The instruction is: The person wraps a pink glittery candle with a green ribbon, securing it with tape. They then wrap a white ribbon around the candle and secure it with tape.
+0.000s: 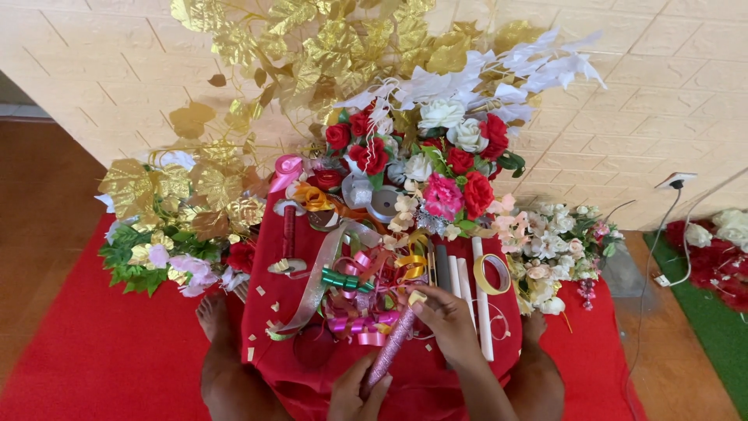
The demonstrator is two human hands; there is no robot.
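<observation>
Cream brick-pattern wall behind, a red cloth-covered stand (pixel 312 366) crowded with ribbons and artificial flowers. Left hand (pixel 358 394) grips the low end of a glittery pink stick (pixel 392 345); its long axis slants up and right to the right hand (pixel 444 320), whose fingers pinch the upper tip just beside pink curled ribbon (pixel 360 323).

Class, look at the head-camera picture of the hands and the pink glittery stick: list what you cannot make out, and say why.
- Lower end of the pink glittery stick: covered by the left hand.
- Left hand's wrist: cut off by the bottom edge.
- What the right hand pinches at the stick's top: hidden by its fingers.
- Small scraps on the red cloth: too small to identify.
</observation>
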